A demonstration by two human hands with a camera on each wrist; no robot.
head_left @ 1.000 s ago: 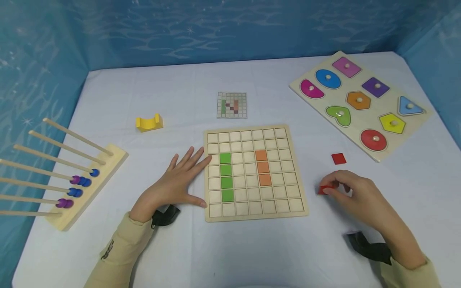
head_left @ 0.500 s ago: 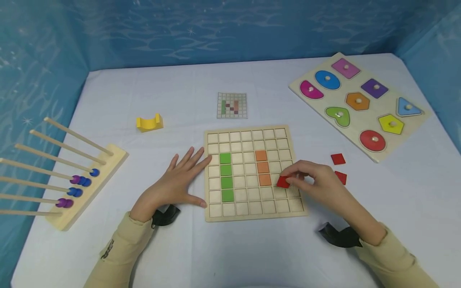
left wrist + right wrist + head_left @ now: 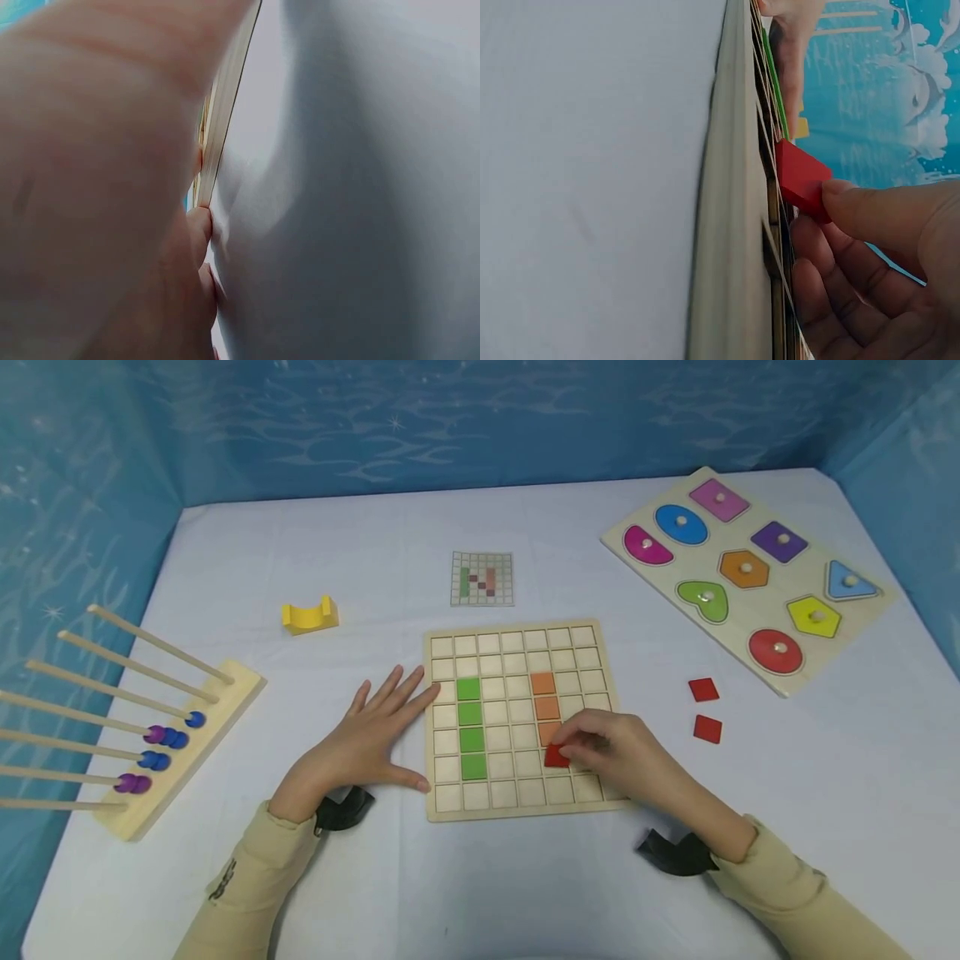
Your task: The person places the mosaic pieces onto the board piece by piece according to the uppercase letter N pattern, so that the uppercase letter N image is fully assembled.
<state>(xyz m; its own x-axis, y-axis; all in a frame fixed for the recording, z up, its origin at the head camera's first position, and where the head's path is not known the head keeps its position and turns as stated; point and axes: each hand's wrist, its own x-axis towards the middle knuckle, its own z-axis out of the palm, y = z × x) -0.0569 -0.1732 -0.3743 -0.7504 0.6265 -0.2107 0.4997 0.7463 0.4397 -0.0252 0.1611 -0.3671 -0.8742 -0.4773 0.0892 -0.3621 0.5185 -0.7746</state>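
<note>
A wooden grid board (image 3: 517,818) lies mid-table with a column of green square tiles (image 3: 470,714) and three orange tiles (image 3: 545,707) set in its cells. My right hand (image 3: 618,747) pinches a red square tile (image 3: 556,756) between thumb and fingers, at the cell just below the orange ones. In the right wrist view the red tile (image 3: 802,178) is tilted, one corner at the board's surface. Fingers spread, my left hand (image 3: 363,739) rests on the cloth and touches the board's left edge with its fingertips and thumb.
Two loose red tiles (image 3: 705,710) lie right of the board. Behind it is a small pattern card (image 3: 482,578). A yellow block (image 3: 310,615) and a bead rack (image 3: 180,752) with long pegs stand left; a knobbed shape puzzle (image 3: 738,627) lies back right.
My right hand picked up a red tile from beside the board and carried it left, over to the cell under the orange column. The left hand stays in place.
</note>
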